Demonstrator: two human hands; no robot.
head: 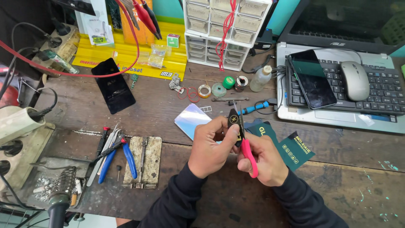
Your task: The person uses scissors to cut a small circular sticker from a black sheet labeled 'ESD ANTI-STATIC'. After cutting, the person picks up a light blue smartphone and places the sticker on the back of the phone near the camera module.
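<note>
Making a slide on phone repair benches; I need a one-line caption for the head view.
Left hand holds a small black packet while right hand cuts it with pink-handled scissors.

Left hand [211, 145] pinches a small black packet [233, 119] upright over the counter [168, 101]; right hand [263, 160] grips pink-handled scissors [249, 156], blades up against the packet's right edge. Just behind the hands lie a glossy phone back panel [192, 120] and dark green cards [295, 150]. Blue-handled pliers [120, 156] and a metal holding jig [143, 161] sit toward the near left edge; a laptop [337, 84] carrying a phone [312, 80] and mouse [355, 80] fills the far right corner.
</note>
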